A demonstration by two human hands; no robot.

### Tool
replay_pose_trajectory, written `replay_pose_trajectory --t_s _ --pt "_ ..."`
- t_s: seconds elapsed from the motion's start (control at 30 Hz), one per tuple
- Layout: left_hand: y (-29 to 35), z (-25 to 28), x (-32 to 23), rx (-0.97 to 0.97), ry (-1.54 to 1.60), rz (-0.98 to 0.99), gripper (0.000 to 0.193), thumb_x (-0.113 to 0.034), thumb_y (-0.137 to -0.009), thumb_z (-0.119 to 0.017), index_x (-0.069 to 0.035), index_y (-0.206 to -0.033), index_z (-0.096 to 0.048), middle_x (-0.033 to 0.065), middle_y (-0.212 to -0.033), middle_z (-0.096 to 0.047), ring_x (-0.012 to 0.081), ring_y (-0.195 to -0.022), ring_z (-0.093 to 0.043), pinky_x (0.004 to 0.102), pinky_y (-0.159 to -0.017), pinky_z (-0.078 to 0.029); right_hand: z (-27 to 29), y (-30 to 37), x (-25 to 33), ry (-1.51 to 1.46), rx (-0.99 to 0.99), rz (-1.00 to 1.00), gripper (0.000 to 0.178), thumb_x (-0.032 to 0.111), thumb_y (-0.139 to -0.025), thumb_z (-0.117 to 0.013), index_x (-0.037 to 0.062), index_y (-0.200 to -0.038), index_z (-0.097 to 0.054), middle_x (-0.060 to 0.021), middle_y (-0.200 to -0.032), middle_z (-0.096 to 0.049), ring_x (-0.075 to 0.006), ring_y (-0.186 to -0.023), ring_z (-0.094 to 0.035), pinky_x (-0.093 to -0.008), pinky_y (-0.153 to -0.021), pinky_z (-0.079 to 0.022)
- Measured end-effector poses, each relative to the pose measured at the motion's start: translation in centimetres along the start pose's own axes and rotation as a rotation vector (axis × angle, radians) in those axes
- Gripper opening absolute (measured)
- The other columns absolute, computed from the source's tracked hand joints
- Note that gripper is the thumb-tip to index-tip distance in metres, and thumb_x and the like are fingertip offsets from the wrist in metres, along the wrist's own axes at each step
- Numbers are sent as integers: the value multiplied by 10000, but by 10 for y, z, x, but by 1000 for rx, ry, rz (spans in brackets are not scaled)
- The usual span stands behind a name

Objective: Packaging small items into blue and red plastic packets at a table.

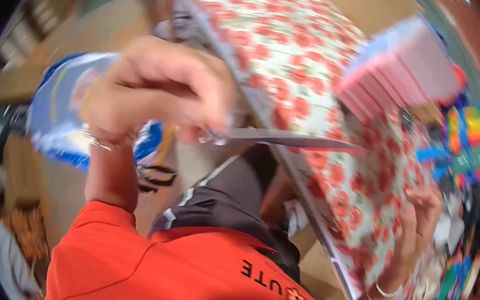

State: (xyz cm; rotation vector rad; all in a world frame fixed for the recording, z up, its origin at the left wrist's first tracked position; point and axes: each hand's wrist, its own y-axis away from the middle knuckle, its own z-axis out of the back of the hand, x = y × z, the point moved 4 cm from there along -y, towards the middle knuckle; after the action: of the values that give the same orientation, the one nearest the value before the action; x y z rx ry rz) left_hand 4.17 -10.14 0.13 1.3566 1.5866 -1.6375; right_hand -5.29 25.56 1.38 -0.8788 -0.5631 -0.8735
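My left hand (163, 89) is raised at the centre left, blurred by motion, its fingers closed in a pinch. From the pinch a thin, flat, greyish strip (295, 139) points to the right; it looks seen nearly edge-on, and its kind cannot be made out. A small shiny bit shows at the fingertips. Over the near right part of the table (298, 67), which has a red-and-white flowered cover, is my right hand (421, 217). Its fingers are bent but apart, and nothing shows between them.
A pink stack of flat pieces (405, 74) stands on the table's far right. Bright multicoloured packets (466, 139) and mixed items crowd the right side. Left of my legs lies a clear plastic bag with blue edges (56, 109). A cardboard box (21, 171) stands further left.
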Motion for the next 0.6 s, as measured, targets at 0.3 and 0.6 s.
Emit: replay_pose_trajectory --t_s 0.3,0.6 --pt "231 149 -94 -1034 -642 367 196 -67 -850 -599 5 -1029 -635 27 -794 -591 54 -637 -495 149 -588 -397 -59 -43 -16 0 441 -4 107 67 -853 -462 42 -954 -485 -44 -949 -456 -127 -832 -411 -236 -739 -353" --pt "209 156 31 -706 -501 617 211 -124 -837 -619 8 -997 -656 48 -743 -597 98 -618 -485 188 -563 -369 -50 -74 -50 241 305 96 210 96 -846 -511 8 -1024 -580 -76 -967 -598 -223 -867 -535 -306 -796 -427"
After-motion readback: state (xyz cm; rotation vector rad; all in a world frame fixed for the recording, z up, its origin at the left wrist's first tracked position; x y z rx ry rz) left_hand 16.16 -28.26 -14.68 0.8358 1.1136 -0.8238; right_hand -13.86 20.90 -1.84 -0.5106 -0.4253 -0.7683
